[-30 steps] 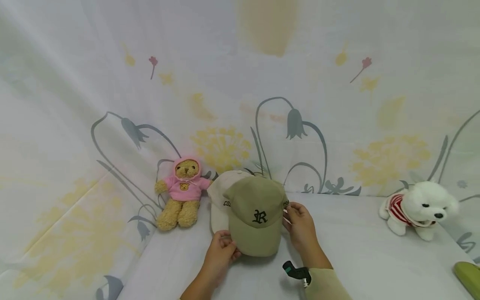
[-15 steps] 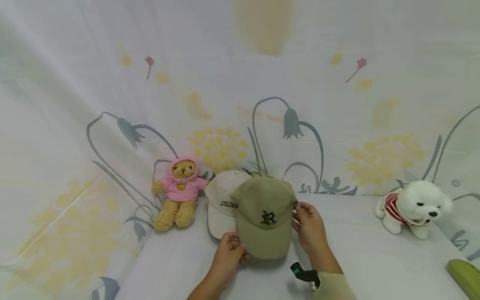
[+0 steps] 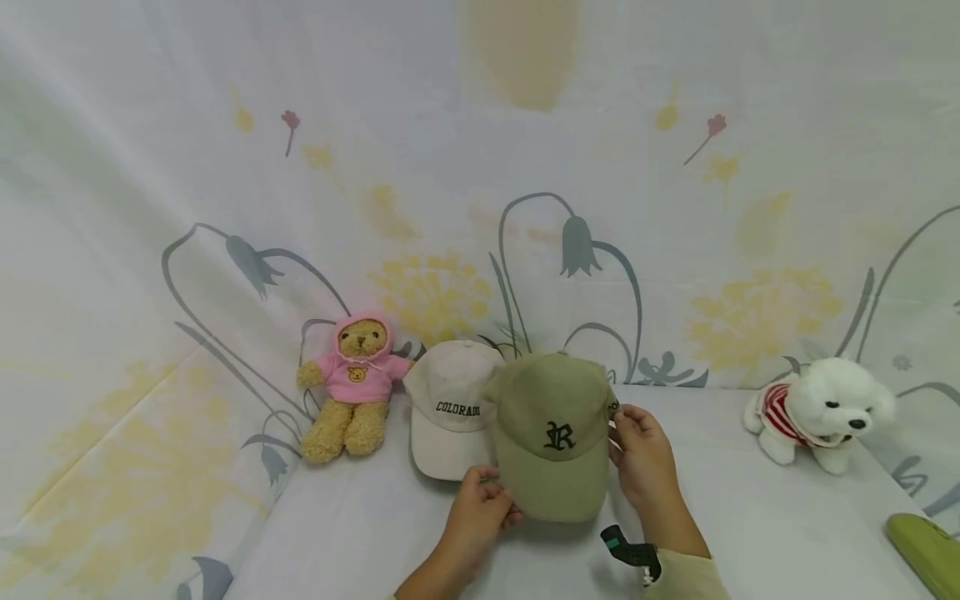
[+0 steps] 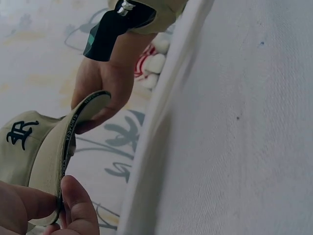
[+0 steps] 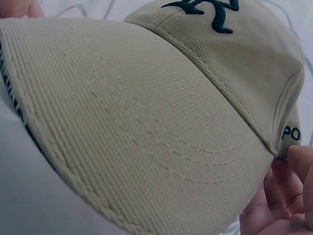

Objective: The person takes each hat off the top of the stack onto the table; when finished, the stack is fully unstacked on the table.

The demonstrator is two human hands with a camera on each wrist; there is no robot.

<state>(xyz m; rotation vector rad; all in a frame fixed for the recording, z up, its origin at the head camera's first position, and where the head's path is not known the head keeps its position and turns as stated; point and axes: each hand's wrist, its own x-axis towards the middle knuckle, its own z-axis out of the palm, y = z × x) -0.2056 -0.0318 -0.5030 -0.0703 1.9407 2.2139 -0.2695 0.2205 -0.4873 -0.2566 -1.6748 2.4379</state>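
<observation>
A khaki baseball cap (image 3: 553, 442) with a dark letter R on its front is held between both hands, brim toward me. My left hand (image 3: 480, 517) pinches the brim's left edge between thumb and fingers, seen close in the left wrist view on the brim (image 4: 49, 156). On the other side, my right hand (image 3: 647, 458) pinches the cap's right lower edge, beside the lettering. In the right wrist view its thumb and fingers (image 5: 259, 215) grip where crown and brim meet. A cream baseball cap (image 3: 450, 417) lettered COLORADO sits just left, partly covered by the khaki one.
A teddy bear (image 3: 356, 392) in a pink hoodie sits left of the cream cap. A white plush dog (image 3: 832, 408) in a red-striped shirt stands far right. At the right edge lies a green object (image 3: 918, 546), partly cut off. A flower-printed cloth (image 3: 420, 125) hangs behind the white surface (image 3: 330, 533).
Both hands have carried the khaki cap to the right, off the cream cap, whose COLORADO lettering now shows. The grip looks the same; the view has turned slightly right.
</observation>
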